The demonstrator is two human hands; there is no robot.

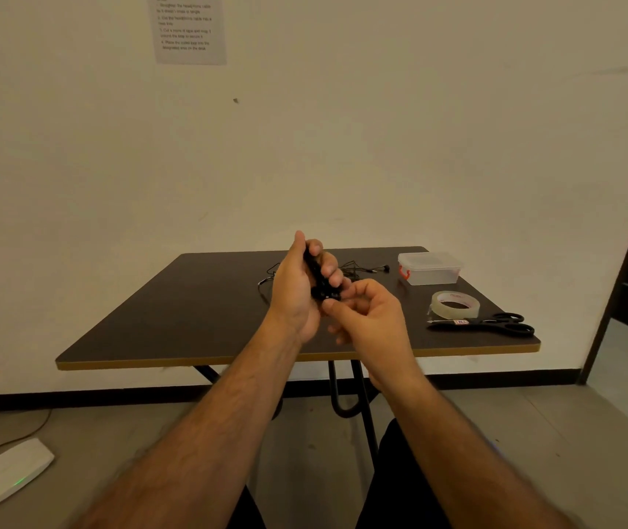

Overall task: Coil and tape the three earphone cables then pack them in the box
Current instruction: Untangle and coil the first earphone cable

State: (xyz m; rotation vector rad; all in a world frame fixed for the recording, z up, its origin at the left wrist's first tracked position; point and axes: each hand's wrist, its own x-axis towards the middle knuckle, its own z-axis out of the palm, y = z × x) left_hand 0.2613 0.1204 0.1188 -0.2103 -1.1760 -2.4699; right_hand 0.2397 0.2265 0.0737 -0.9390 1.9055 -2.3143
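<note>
— What's he got hold of?
— A coiled black earphone cable (318, 274), held up over the dark table (190, 299). His left hand (295, 292) is wrapped round the bundle; the right hand (366, 315) pinches its lower end, I think, though it's blurry there.
— And the others?
— Loose cables (358, 268) lie on the table behind his hands. The lidded clear box (430, 268) sits far right, with the tape roll (455, 304) and scissors (495, 324) nearer him.
</note>
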